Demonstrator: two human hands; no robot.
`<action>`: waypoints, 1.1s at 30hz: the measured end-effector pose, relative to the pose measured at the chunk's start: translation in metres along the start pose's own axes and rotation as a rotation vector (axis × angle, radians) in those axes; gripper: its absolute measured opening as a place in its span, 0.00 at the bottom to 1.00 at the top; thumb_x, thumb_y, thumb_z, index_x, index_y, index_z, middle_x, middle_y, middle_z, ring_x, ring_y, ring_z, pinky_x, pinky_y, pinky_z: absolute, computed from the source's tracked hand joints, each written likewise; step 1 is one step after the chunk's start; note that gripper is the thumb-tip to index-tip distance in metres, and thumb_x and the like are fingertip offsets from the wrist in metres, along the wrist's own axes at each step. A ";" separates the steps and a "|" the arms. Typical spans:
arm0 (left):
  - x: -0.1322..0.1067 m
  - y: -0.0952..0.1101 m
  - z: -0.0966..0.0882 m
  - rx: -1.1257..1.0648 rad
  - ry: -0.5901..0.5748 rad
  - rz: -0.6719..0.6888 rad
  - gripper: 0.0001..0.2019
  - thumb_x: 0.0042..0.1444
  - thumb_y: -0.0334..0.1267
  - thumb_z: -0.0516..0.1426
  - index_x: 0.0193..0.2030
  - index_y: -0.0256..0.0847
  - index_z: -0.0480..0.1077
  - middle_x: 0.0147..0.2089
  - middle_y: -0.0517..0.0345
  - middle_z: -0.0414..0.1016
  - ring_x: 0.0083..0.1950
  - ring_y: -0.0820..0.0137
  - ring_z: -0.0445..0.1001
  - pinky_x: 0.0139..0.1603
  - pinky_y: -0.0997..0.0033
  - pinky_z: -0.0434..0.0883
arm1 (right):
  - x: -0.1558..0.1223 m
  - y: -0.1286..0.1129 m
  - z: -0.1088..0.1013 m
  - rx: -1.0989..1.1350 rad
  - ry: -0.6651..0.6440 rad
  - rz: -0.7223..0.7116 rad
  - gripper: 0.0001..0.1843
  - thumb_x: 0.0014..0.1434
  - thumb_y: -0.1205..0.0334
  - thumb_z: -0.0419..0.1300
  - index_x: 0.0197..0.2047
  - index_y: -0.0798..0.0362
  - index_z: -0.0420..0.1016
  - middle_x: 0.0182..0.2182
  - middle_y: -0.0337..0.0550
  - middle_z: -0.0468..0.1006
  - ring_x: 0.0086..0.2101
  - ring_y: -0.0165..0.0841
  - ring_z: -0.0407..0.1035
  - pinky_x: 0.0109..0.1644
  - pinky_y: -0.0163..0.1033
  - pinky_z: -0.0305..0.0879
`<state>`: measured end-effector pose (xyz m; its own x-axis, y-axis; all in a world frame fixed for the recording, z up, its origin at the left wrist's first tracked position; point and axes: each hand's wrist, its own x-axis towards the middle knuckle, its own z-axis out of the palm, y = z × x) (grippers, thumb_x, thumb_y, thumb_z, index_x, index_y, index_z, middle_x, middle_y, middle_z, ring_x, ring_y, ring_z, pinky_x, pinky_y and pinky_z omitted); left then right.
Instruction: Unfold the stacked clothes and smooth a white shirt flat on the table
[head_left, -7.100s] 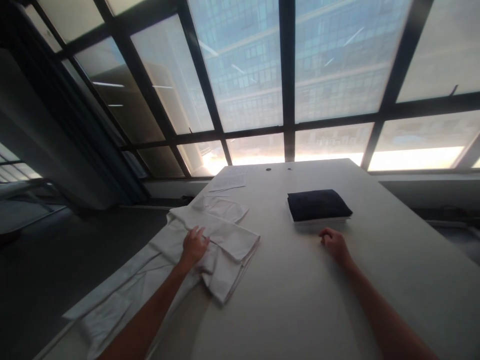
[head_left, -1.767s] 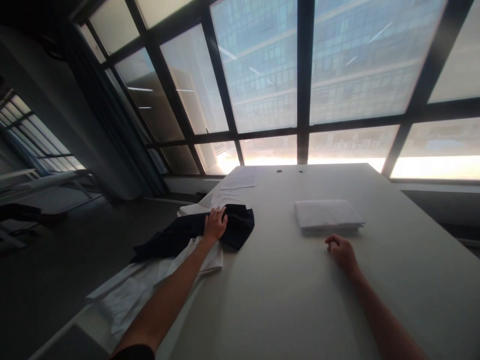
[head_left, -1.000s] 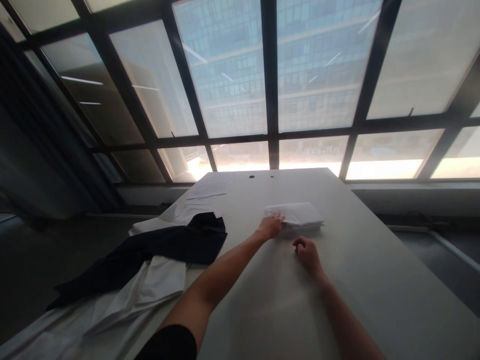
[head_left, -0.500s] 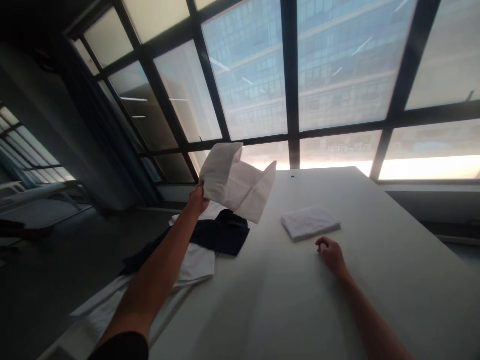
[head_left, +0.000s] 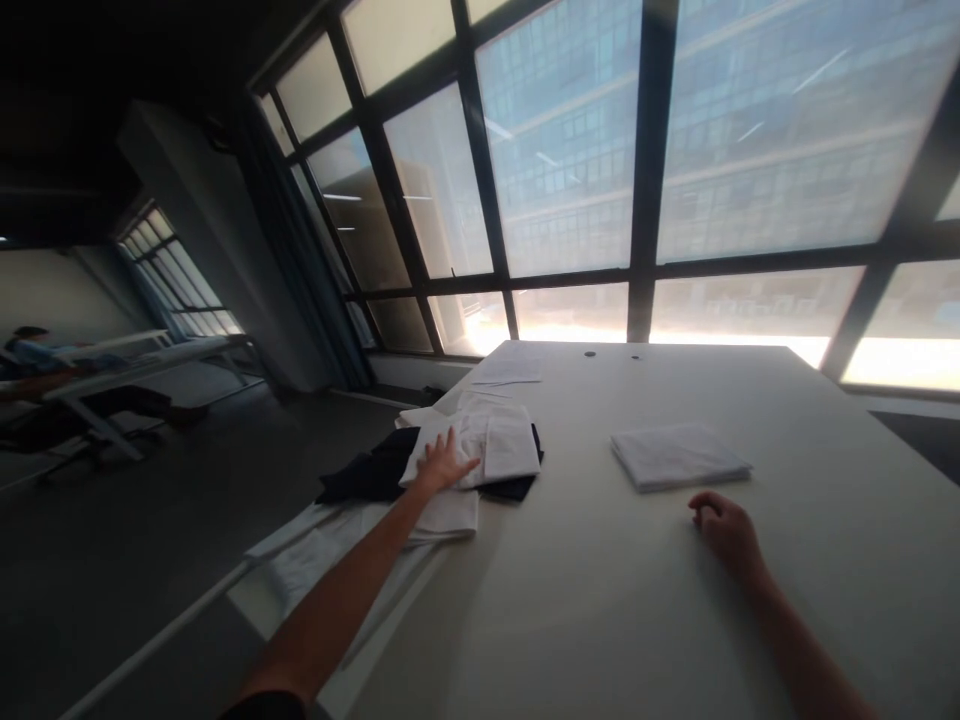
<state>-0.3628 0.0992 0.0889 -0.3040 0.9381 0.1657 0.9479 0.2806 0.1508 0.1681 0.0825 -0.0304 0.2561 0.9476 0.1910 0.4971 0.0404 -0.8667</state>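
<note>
My left hand (head_left: 444, 464) lies with its fingers spread on a white folded cloth (head_left: 511, 445), on top of a loose pile at the table's left side. Dark navy cloth (head_left: 367, 472) shows beneath it, sticking out to both sides. Lower in the pile, more white cloth (head_left: 450, 515) spreads toward the left edge. Over on the right, my right hand (head_left: 726, 535) rests loosely curled, its fingers bent in; whether anything is inside them is hidden. Just beyond it lies a neatly folded white cloth (head_left: 681, 456), apart from the hand.
The white table (head_left: 585, 600) reaches toward large windows. Papers (head_left: 510, 364) lie at its far left corner, and two small dark objects (head_left: 590, 354) sit near the far edge. Off to the left, a person (head_left: 34, 345) is beside other tables (head_left: 150, 362).
The white cloth that my left hand held up in the air now lies on the pile, and that hand has opened flat over it. My right hand stays near the folded cloth.
</note>
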 end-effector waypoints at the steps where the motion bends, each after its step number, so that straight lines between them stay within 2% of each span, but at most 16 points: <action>1: 0.004 0.008 0.007 -0.024 -0.013 -0.021 0.48 0.46 0.54 0.65 0.72 0.37 0.56 0.72 0.26 0.55 0.69 0.29 0.58 0.59 0.34 0.63 | 0.000 0.001 -0.001 0.007 0.000 0.006 0.17 0.44 0.56 0.49 0.30 0.51 0.76 0.20 0.42 0.77 0.23 0.39 0.71 0.31 0.39 0.62; 3: 0.013 0.013 0.011 -0.132 0.007 -0.063 0.43 0.47 0.47 0.65 0.69 0.34 0.61 0.66 0.23 0.64 0.63 0.31 0.66 0.56 0.37 0.66 | 0.000 0.003 -0.002 0.024 -0.002 0.010 0.17 0.43 0.55 0.49 0.29 0.51 0.76 0.20 0.43 0.77 0.24 0.39 0.71 0.30 0.40 0.62; 5: 0.026 -0.001 -0.001 -0.231 0.056 -0.100 0.33 0.50 0.38 0.62 0.64 0.31 0.66 0.55 0.29 0.75 0.55 0.42 0.75 0.54 0.49 0.70 | 0.000 0.004 -0.002 0.038 -0.003 0.009 0.17 0.43 0.55 0.49 0.30 0.51 0.76 0.21 0.44 0.77 0.24 0.40 0.72 0.30 0.40 0.63; 7: 0.039 -0.031 -0.026 -0.293 0.132 -0.146 0.28 0.52 0.33 0.58 0.61 0.32 0.68 0.48 0.37 0.79 0.52 0.51 0.78 0.52 0.58 0.72 | 0.000 0.004 -0.002 0.041 -0.005 0.012 0.18 0.43 0.55 0.49 0.30 0.52 0.77 0.21 0.44 0.78 0.24 0.40 0.72 0.30 0.40 0.63; 10: 0.044 -0.092 -0.069 -0.367 0.288 -0.278 0.30 0.53 0.28 0.54 0.65 0.31 0.61 0.49 0.43 0.78 0.50 0.60 0.78 0.48 0.66 0.74 | 0.001 0.002 -0.002 0.028 0.000 0.018 0.18 0.43 0.55 0.50 0.30 0.52 0.77 0.21 0.44 0.78 0.24 0.40 0.72 0.31 0.40 0.63; 12: 0.031 -0.131 -0.088 -0.379 0.356 -0.383 0.31 0.52 0.27 0.54 0.65 0.29 0.59 0.47 0.43 0.77 0.47 0.60 0.79 0.45 0.64 0.76 | 0.001 0.000 -0.001 0.022 0.004 0.020 0.18 0.42 0.55 0.50 0.29 0.52 0.77 0.20 0.44 0.78 0.24 0.40 0.72 0.31 0.40 0.63; 14: 0.010 -0.160 -0.094 -0.363 0.394 -0.463 0.32 0.50 0.27 0.56 0.64 0.28 0.60 0.47 0.42 0.77 0.47 0.56 0.78 0.45 0.59 0.76 | 0.002 0.000 -0.001 0.015 0.003 0.022 0.18 0.42 0.56 0.50 0.29 0.51 0.78 0.21 0.44 0.78 0.24 0.40 0.71 0.30 0.40 0.63; 16: -0.012 -0.174 -0.089 -0.289 0.439 -0.510 0.33 0.48 0.26 0.58 0.64 0.27 0.61 0.51 0.37 0.74 0.53 0.51 0.76 0.52 0.52 0.74 | 0.002 0.000 0.000 0.001 0.005 0.013 0.17 0.42 0.56 0.50 0.29 0.51 0.78 0.21 0.43 0.78 0.24 0.39 0.71 0.31 0.40 0.62; 17: -0.020 -0.174 -0.084 -0.221 0.474 -0.505 0.32 0.48 0.26 0.58 0.63 0.27 0.61 0.53 0.34 0.73 0.57 0.49 0.73 0.56 0.50 0.71 | 0.002 0.000 0.000 -0.007 0.006 0.007 0.17 0.43 0.56 0.50 0.30 0.51 0.78 0.22 0.43 0.78 0.25 0.39 0.71 0.31 0.40 0.62; 19: -0.029 -0.159 -0.072 -0.096 0.552 -0.416 0.31 0.51 0.27 0.57 0.64 0.28 0.62 0.59 0.32 0.68 0.64 0.47 0.67 0.63 0.48 0.65 | 0.001 -0.001 -0.001 -0.014 0.009 0.000 0.17 0.43 0.56 0.50 0.29 0.51 0.78 0.22 0.43 0.78 0.25 0.39 0.71 0.31 0.39 0.62; 21: -0.028 -0.126 -0.060 -0.036 0.576 -0.235 0.28 0.54 0.28 0.55 0.64 0.33 0.62 0.62 0.36 0.66 0.67 0.50 0.63 0.67 0.49 0.61 | -0.001 -0.003 -0.001 -0.007 0.013 -0.007 0.17 0.43 0.57 0.50 0.29 0.51 0.78 0.21 0.43 0.77 0.24 0.38 0.70 0.31 0.39 0.61; 22: -0.024 -0.104 -0.054 -0.032 0.548 -0.131 0.27 0.56 0.30 0.54 0.64 0.36 0.63 0.63 0.39 0.66 0.67 0.52 0.63 0.68 0.51 0.60 | -0.001 -0.005 -0.002 0.000 0.015 -0.012 0.17 0.43 0.57 0.49 0.29 0.51 0.77 0.21 0.42 0.77 0.24 0.38 0.70 0.31 0.39 0.61; 25: -0.010 -0.029 -0.032 -0.030 0.335 0.144 0.21 0.60 0.37 0.55 0.61 0.43 0.68 0.66 0.48 0.66 0.68 0.56 0.62 0.70 0.59 0.57 | -0.003 -0.009 -0.002 0.020 0.023 -0.024 0.16 0.44 0.56 0.49 0.28 0.51 0.76 0.20 0.41 0.76 0.24 0.38 0.69 0.31 0.39 0.61; 27: -0.002 0.018 -0.012 -0.037 0.156 0.258 0.21 0.62 0.43 0.56 0.61 0.43 0.68 0.67 0.47 0.65 0.69 0.56 0.62 0.70 0.60 0.56 | -0.003 -0.011 -0.001 0.031 0.019 -0.016 0.16 0.44 0.56 0.48 0.28 0.51 0.75 0.20 0.41 0.75 0.23 0.37 0.69 0.31 0.39 0.61; 30: 0.006 0.070 0.019 -0.065 -0.028 0.247 0.30 0.61 0.51 0.57 0.66 0.37 0.64 0.67 0.37 0.65 0.69 0.51 0.62 0.68 0.54 0.58 | -0.003 -0.011 0.000 0.051 0.012 -0.007 0.15 0.44 0.57 0.48 0.28 0.51 0.75 0.19 0.40 0.74 0.23 0.37 0.68 0.30 0.39 0.60; 33: 0.017 0.098 0.038 -0.137 -0.070 0.084 0.39 0.56 0.48 0.61 0.68 0.24 0.58 0.64 0.22 0.65 0.67 0.41 0.63 0.63 0.48 0.63 | -0.002 -0.011 0.001 0.059 0.024 -0.006 0.15 0.44 0.57 0.48 0.28 0.51 0.74 0.19 0.40 0.75 0.23 0.37 0.68 0.31 0.39 0.60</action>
<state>-0.2718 0.1505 0.0697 -0.2129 0.9702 0.1158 0.9464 0.1753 0.2711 0.1615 0.0803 -0.0219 0.2732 0.9396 0.2064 0.4491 0.0651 -0.8911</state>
